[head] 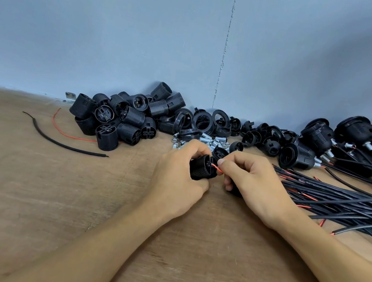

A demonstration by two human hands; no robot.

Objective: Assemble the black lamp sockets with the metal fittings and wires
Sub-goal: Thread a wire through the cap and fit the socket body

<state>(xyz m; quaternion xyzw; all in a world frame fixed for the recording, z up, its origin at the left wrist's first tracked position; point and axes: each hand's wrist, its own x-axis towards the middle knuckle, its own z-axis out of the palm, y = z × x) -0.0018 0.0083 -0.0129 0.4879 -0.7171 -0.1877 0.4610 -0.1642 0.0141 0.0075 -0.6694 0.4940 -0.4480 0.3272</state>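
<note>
My left hand (178, 176) grips a black ribbed lamp socket (201, 168) just above the wooden table, its terminal end turned to the right. My right hand (254, 182) pinches a thin red wire (216, 168) whose tip touches the socket's end; a black part sits under its curled fingers, mostly hidden. Behind my hands lies a heap of small metal fittings (206, 142). A pile of loose black socket bodies (121, 116) sits at the back left.
Black rings and caps (209, 122) lie along the blue wall. Finished sockets with wires (348, 143) are stacked at the back right. A bundle of black and red wires (340, 200) spreads at the right. One loose black cable (59, 142) and a red wire (70, 136) lie at the left.
</note>
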